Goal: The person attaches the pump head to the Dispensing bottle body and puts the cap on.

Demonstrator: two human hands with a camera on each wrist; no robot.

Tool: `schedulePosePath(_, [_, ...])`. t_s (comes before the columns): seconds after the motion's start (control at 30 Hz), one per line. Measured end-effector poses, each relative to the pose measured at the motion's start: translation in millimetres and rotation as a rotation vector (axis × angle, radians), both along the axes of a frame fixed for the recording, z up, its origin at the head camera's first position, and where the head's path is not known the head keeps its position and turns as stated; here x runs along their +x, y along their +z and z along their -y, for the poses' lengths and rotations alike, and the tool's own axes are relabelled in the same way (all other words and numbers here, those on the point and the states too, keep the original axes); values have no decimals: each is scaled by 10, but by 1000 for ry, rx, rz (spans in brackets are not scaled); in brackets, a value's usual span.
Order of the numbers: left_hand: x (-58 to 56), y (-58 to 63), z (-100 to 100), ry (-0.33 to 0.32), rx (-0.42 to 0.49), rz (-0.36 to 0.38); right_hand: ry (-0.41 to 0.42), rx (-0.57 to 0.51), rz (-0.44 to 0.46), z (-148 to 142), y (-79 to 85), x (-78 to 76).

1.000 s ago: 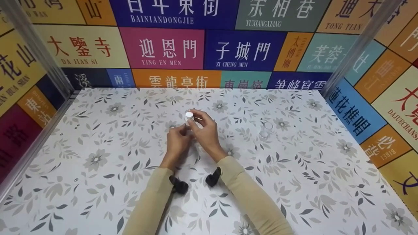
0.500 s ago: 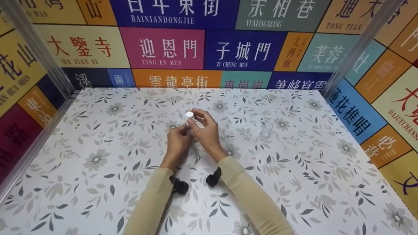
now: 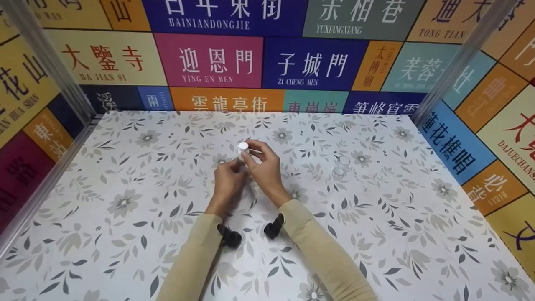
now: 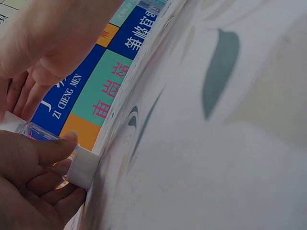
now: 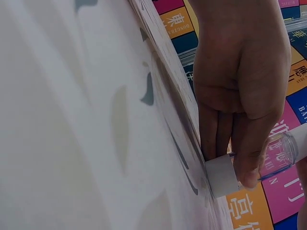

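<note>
A small clear bottle (image 4: 39, 131) stands upright on the table, with a white band at its base (image 4: 83, 167) and a white cap (image 3: 243, 145) on top. My left hand (image 3: 229, 177) grips it low down, thumb and fingers round the body just above the base. From the other side my right hand (image 3: 265, 169) pinches the top at the white cap, thumb in front and forefinger behind. The right wrist view shows the white base (image 5: 222, 176) against the tabletop. Most of the bottle is hidden by the hands in the head view.
To the right of the hands sits a see-through glass vessel (image 3: 340, 165), its outline faint. The tabletop (image 3: 167, 251) has a grey leaf and flower print. Coloured sign panels (image 3: 209, 60) wall in the back and sides, with clear posts (image 3: 455, 71) at the corners.
</note>
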State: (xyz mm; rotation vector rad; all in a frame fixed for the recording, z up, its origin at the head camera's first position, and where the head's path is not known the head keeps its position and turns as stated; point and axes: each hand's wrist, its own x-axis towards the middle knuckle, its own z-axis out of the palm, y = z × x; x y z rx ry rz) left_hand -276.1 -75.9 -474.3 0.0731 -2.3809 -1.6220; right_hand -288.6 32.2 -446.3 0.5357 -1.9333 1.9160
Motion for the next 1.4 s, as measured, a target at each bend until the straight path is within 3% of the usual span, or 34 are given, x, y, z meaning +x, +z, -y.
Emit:
schedulePosePath(0.13, [4,5,-2,-2,17,3,-4,-7,7,0,-95,-77])
schedulePosePath(0.4, [12,14,-3,-7,34,20,3,-21,-21,-20,-123,-95])
schedulePosePath(0.67, [-6,6,0,-1,-17,-2,45,0,-1,-45,-128,-105])
schedulePosePath(0.87, [-14,-18,11,10,-71,-81,56,47,-13,-37,-3,5])
schedulePosePath(1.03, [-1,-20,17,16,-76,-69,34,67,-26,-26,105,106])
schedulePosePath(1.27, [12,-4,11,10,-21,-6,28,37,-28,-31,-108,-69])
schedulePosePath(1.4, [5,7,0,-4,7,10,34,30,-14,-58,-120,-90])
